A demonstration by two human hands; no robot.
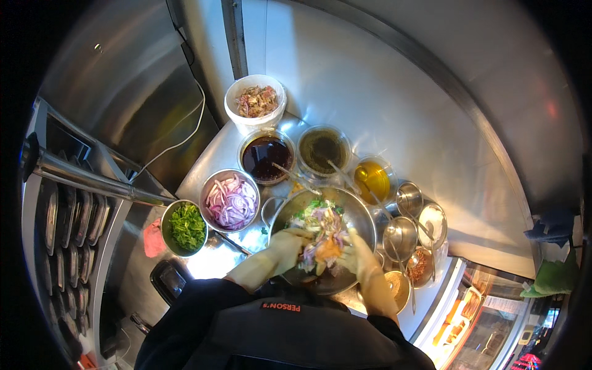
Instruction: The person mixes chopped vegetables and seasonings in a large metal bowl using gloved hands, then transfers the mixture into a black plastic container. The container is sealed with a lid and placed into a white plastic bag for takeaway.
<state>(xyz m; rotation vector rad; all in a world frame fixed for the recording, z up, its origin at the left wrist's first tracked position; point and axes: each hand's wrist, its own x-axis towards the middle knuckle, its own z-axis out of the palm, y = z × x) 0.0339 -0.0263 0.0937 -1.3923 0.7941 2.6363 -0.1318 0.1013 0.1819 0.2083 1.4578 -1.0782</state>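
Note:
Both my hands wear pale thin gloves and are down inside a large steel bowl (371, 222) with a loop handle. My left hand (291, 247) is at the left of a loose mixture of sliced red onion and chopped greens (323, 226). On the other side, my right hand (349, 254) cups the same mixture with its fingers slightly spread. Between the palms lies an orange-brown patch of seasoning (329, 249) on the onion. Some fingertips are blurred or buried in the mixture.
Left of the bowl stand sliced onions (231, 203) and chopped greens (187, 227) in steel containers. Behind are tubs of dark sauce (266, 155), greenish liquid (323, 150) and yellow oil (372, 180), with ladles. A white bucket (255, 104) stands farther back. Spice bowls (420, 267) crowd the right.

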